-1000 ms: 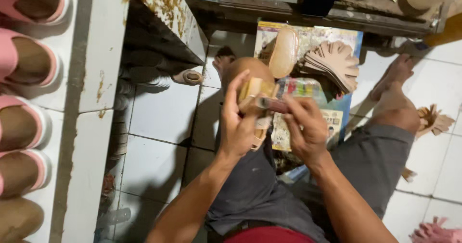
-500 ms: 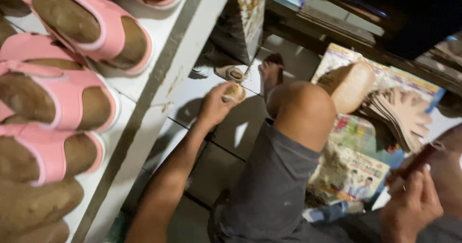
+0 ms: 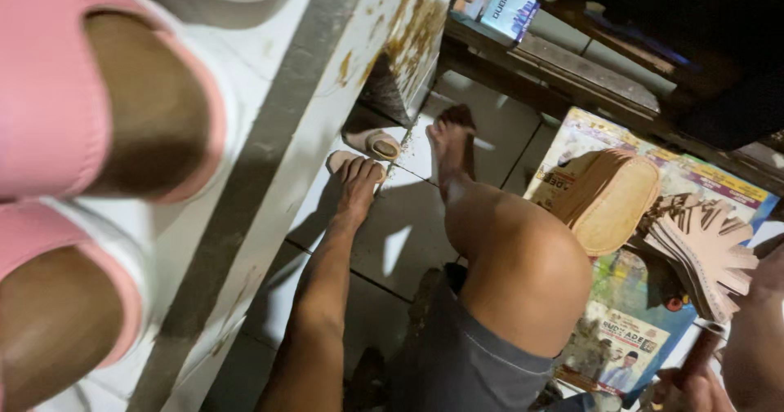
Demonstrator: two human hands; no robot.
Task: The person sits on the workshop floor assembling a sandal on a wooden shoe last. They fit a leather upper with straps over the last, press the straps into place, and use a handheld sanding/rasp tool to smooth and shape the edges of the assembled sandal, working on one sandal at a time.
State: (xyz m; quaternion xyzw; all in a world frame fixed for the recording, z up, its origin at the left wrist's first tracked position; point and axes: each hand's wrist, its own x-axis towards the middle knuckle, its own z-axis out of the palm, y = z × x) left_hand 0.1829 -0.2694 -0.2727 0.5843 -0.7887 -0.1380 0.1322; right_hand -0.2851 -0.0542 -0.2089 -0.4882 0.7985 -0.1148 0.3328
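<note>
While the left hand (image 3: 358,185) stretches out flat to the tiled floor (image 3: 384,240), its fingers lie over a small pale sole piece (image 3: 341,160) at the foot of the white worktop (image 3: 269,159). That piece runs lengthwise along the worktop's base; how tightly the hand holds it cannot be told. A second pale piece (image 3: 374,143) lies just beyond it, near the bare foot (image 3: 451,144). Low at the right edge, the right hand (image 3: 690,387) is closed around a dark-handled tool (image 3: 704,348). Printed colourful paper sheets (image 3: 702,175) are spread on the floor, carrying a tan curved sole (image 3: 616,208) and a fanned stack of brown cutouts (image 3: 706,257). One blue-and-white box (image 3: 502,10) sits on the dark shelf (image 3: 572,61). Three pink sandals (image 3: 49,85) show on the worktop.
</note>
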